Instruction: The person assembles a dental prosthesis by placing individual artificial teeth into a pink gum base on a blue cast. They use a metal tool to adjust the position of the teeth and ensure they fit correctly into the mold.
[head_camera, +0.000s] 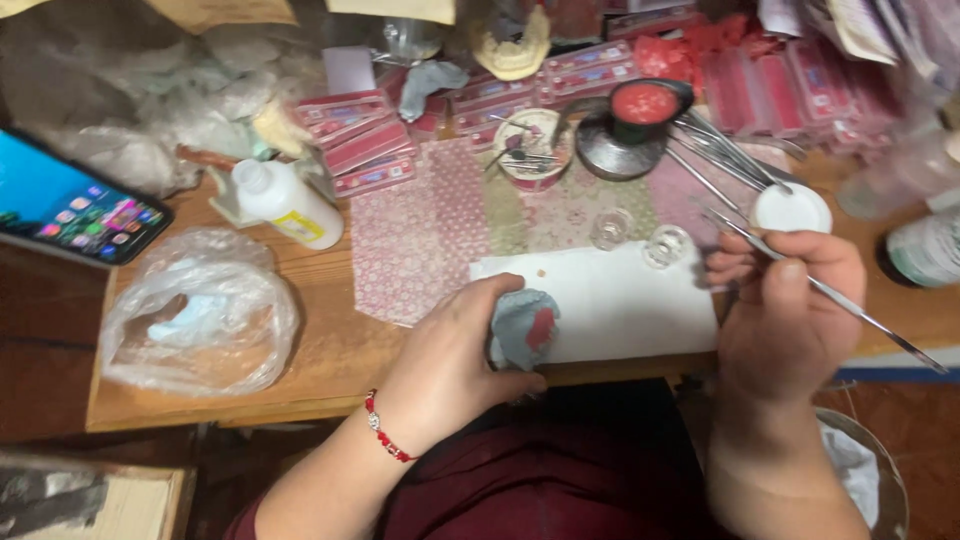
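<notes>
My left hand (455, 355) grips a grey plaster dental cast (522, 328) with a red wax patch on it, held over the near edge of a white sheet (620, 300). My right hand (790, 305) holds a thin metal instrument (850, 305) like a pen; its tip points up and left toward a small white lid (790, 210). A red bead bracelet (385, 432) is on my left wrist.
On the wooden table (330, 350) lie a clear plastic bag (200, 315), a white bottle (285, 203), a phone (75, 205), red flat boxes (365, 140), a cup of tools (533, 145), a dish of red wax (642, 105), two small glass cups (640, 235), a dark bottle (925, 250).
</notes>
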